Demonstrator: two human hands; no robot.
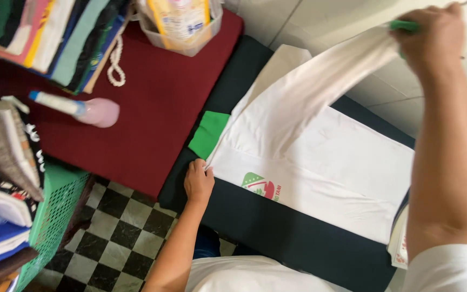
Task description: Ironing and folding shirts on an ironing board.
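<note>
A white shirt [320,157] with a green collar [208,134] and a small green and red emblem lies flat on a dark padded board [277,227]. My left hand [198,181] presses down on the shirt's shoulder edge just below the collar. My right hand [433,35] is raised at the upper right, gripping the end of the shirt's long white sleeve at its green cuff. The sleeve stretches taut from the shirt body up to that hand.
A dark red cloth surface [158,108] lies left of the board, with a pink spray bottle [82,110], a white cord and a clear tub holding a yellow pouch [182,24]. Folded clothes are stacked at far left above a green basket [55,216]. Checkered floor lies below.
</note>
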